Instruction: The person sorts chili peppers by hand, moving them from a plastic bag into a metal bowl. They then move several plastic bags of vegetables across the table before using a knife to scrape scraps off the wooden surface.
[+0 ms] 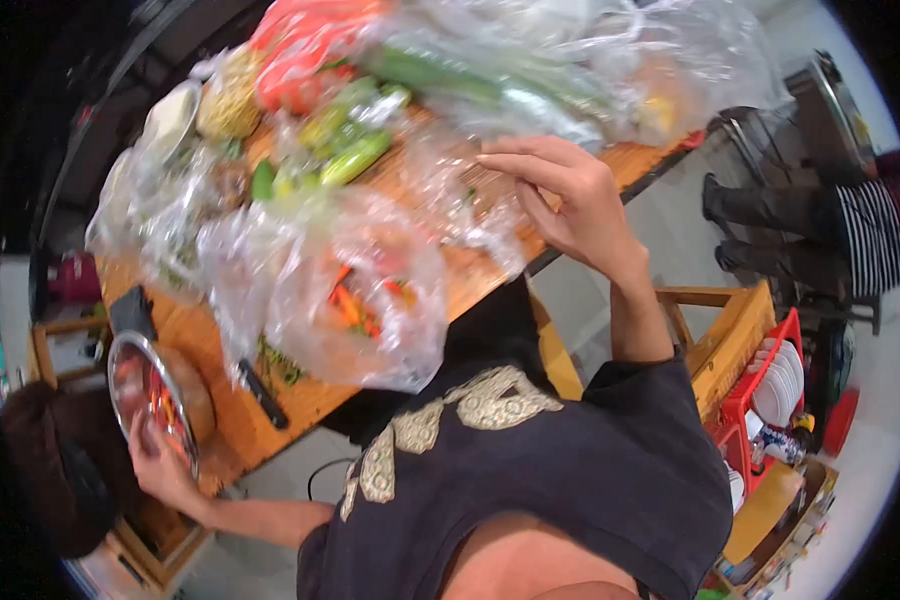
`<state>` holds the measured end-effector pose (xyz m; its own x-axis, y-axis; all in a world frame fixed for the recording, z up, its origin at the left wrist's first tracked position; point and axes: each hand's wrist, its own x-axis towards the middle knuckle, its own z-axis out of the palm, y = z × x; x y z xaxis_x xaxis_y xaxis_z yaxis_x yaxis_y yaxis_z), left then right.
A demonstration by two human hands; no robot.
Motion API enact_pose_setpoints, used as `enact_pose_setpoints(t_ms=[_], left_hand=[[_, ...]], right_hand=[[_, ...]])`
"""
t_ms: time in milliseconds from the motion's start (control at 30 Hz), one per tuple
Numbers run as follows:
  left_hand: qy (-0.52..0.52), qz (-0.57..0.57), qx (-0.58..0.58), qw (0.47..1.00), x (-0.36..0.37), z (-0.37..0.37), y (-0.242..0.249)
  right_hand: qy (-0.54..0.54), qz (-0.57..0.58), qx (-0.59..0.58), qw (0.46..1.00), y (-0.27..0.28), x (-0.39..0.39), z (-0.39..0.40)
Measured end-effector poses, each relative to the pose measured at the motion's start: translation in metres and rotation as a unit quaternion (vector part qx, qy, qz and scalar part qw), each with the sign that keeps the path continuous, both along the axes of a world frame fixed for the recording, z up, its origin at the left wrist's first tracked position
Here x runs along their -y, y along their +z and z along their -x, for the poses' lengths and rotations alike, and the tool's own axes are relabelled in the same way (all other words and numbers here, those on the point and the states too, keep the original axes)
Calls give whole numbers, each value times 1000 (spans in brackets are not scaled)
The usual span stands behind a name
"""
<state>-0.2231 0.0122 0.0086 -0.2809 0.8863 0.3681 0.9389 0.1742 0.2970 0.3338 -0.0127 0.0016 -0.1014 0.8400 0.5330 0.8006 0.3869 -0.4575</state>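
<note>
At the table's left end, my left hand (165, 465) grips the near rim of a metal bowl (192, 400), with fingers reaching over its edge. Red and orange pieces of cut vegetable (160, 390) lie inside the bowl, which looks tilted. My right hand (560, 205) is raised over the right part of the table, fingers stretched out and thumb apart, with nothing visible in it. Below and beside it lies a crumpled clear plastic bag (460, 200). Between my hands sits a clear plastic bag of cut peppers (355, 300).
A knife (263, 395) lies at the near edge of the wooden table (320, 405), beside green scraps (280, 362). Behind are green vegetables (355, 158), bagged cucumbers (440, 75) and a red bag (310, 50). A red dish crate (760, 385) stands right; another person's legs (780, 215) show beyond.
</note>
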Motion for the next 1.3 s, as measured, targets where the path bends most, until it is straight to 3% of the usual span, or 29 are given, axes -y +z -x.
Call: enact_pose_setpoints(t_ms=[67, 100, 167, 233, 300, 367, 433, 467, 500, 567, 600, 667, 700, 800, 867, 933, 1033, 1100, 1200, 1300], left_hand=[[41, -67, 91, 993, -6, -36, 17], [23, -76, 81, 994, -11, -63, 36], [-149, -112, 59, 981, -31, -94, 62], [-295, -92, 21, 951, -50, -152, 96], [-438, -70, -120, 888, -59, -228, 126], [-576, -25, -146, 804, -61, -294, 142], [-656, 30, -153, 739, -66, -347, 148], [-673, -40, -242, 698, -79, -365, 145], [-685, -36, -235, 689, -95, -380, 139], [-708, -28, -222, 670, -127, -411, 125], [-752, -30, -234, 615, -134, -432, 120], [-808, -55, -257, 528, -138, -470, 119], [-822, -70, -268, 498, -136, -482, 118], [-805, -144, -295, 495, -115, -488, 102], [-797, -219, -303, 475, -103, -509, 90], [-793, -212, -354, 448, -95, -528, 78], [-800, -146, -383, 438, -101, -525, 75], [-800, -138, -364, 456, -91, -516, 77], [-761, -149, -387, 499, -74, -509, 91], [-702, -170, -412, 556, -74, -514, 110]], right_hand=[[-34, 10, -89, 995, 27, 13, -13], [-62, -125, -31, 990, 33, 12, -35], [-183, -228, 41, 956, 71, 17, -75], [-303, -248, 163, 906, 95, 11, -123], [-413, -40, 217, 884, 104, 13, -135], [-442, 43, 229, 866, 95, 16, -141], [-506, 15, 344, 791, 71, 19, -152], [-413, -37, 283, 865, 62, 22, -150], [-306, -75, 222, 923, 53, 26, -149], [-276, -64, 243, 928, 51, 32, -146], [-290, -119, 279, 908, 40, 31, -154], [-245, -276, 153, 917, 25, 18, -144], [-216, -282, 151, 922, 20, 23, -145], [-117, -214, 235, 941, -11, 49, -148], [-10, -209, 209, 955, -38, 56, -139], [143, -208, 83, 964, -23, 43, -107], [128, -213, 18, 968, -14, 53, -106], [10, -162, 42, 986, 11, 53, -126], [-138, 26, 160, 977, 17, 57, -153], [-236, 171, 247, 924, 17, 65, -175]])
